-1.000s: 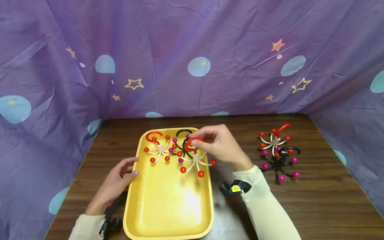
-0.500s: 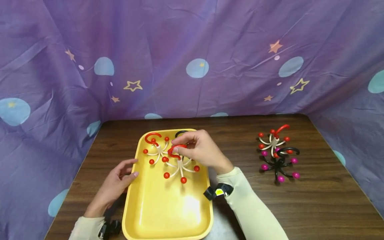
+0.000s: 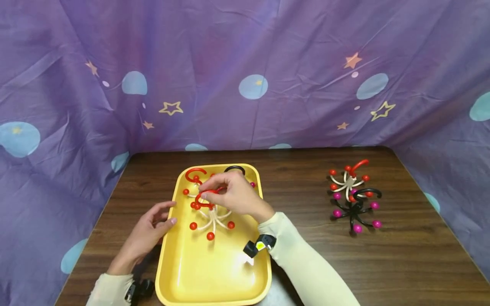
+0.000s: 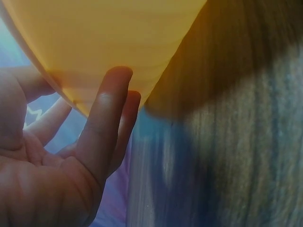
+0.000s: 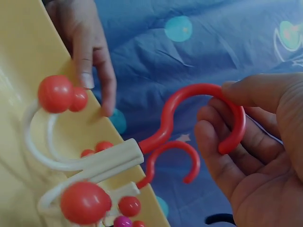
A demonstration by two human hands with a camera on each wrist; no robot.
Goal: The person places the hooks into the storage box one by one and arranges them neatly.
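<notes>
My right hand (image 3: pixel 231 193) pinches the curved red hook of a white multi-arm hanger (image 3: pixel 212 216) with red ball tips. This hanger is over the yellow tray (image 3: pixel 214 263); whether its balls touch the floor cannot be told. In the right wrist view, thumb and fingers meet round the hanger's red hook (image 5: pixel 189 92). Behind it in the tray is another white hanger with a red hook (image 3: pixel 195 172), partly hidden. A black hanger (image 3: pixel 234 169) there is mostly covered by my right hand. My left hand (image 3: pixel 147 229) holds the tray's left rim, with fingers against its outer wall (image 4: pixel 118 38).
On the right of the brown wooden table (image 3: pixel 306 178) stand a white hanger with red balls (image 3: pixel 349 182) and a black hanger with magenta balls (image 3: pixel 356 209), close together. A purple curtain (image 3: pixel 214 85) hangs behind and beside the table.
The right hand has carried the white hanger leftward and slightly nearer across the tray, from its right side to near the middle. The left hand has stayed at the rim.
</notes>
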